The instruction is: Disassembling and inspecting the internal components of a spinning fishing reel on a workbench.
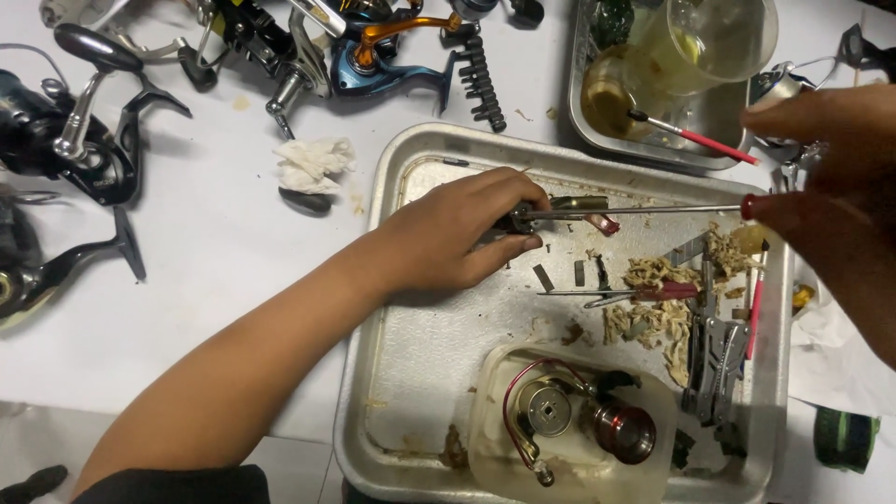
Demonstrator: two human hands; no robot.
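Observation:
My left hand (453, 238) reaches into a metal tray (392, 317) and grips a small dark and brass reel part (560, 207) above its floor. My right hand (831, 187) holds a long screwdriver (644, 211) by its red handle. The thin shaft runs left and its tip meets the reel part by my left fingers. A small red piece (605, 224) sticks out just below the shaft.
In the tray lie a clear tub (495, 448) with reel spool parts (583, 425), a multi-tool (714, 359), tweezers and dirty fluff (658, 313). A second tray (583, 112) behind holds oily cups and a brush. Several fishing reels (75, 140) and a tissue wad (313, 163) lie left.

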